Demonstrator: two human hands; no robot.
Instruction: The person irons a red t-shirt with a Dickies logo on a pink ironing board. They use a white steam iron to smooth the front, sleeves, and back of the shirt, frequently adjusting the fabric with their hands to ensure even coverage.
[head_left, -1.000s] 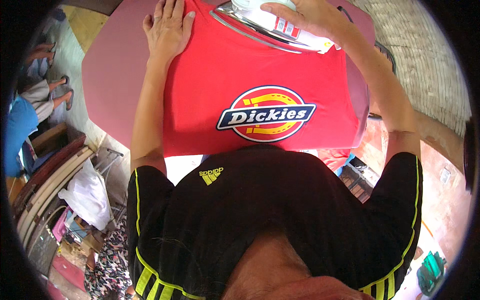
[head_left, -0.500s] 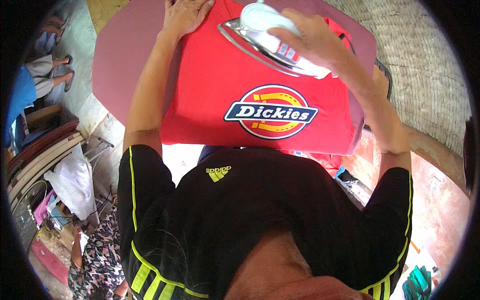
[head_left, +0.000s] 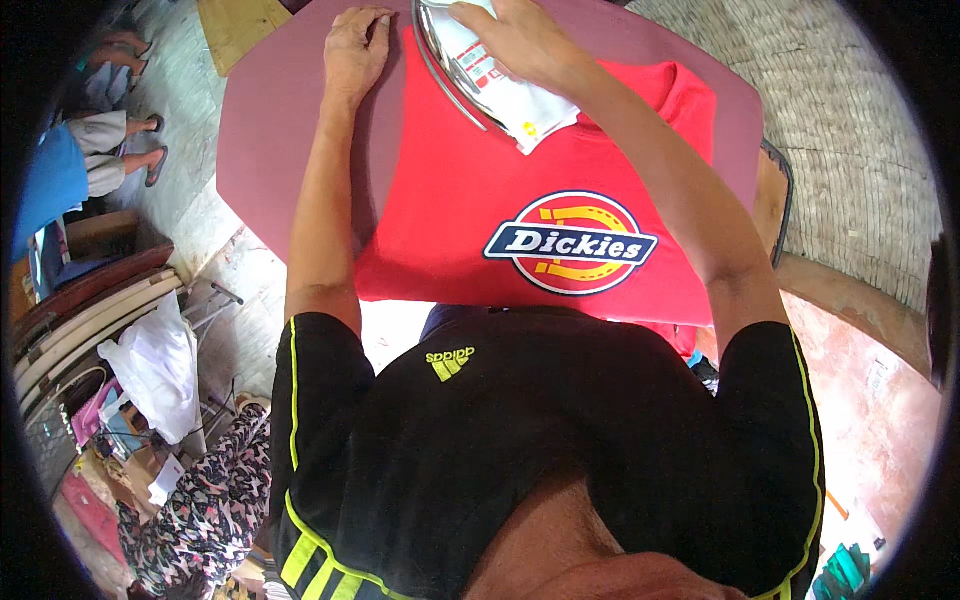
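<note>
A red T-shirt (head_left: 480, 160) with a round printed badge lies flat on a maroon ironing board (head_left: 280, 130). My right hand (head_left: 515, 35) grips the handle of a white clothes iron (head_left: 480, 70), which rests on the upper part of the shirt near the top edge of the view. My left hand (head_left: 355, 45) lies flat, fingers spread, pressing the shirt's left edge against the board. My black shirt fills the lower half of the view.
A person's feet in sandals (head_left: 150, 150) show at the far left. A white plastic bag (head_left: 150, 365), patterned cloth (head_left: 210, 500) and clutter sit on the floor at lower left. A woven mat (head_left: 850, 130) lies to the right of the board.
The iron has slid toward the shirt's upper left over the last second. My left hand stays pressed near the shirt's left edge.
</note>
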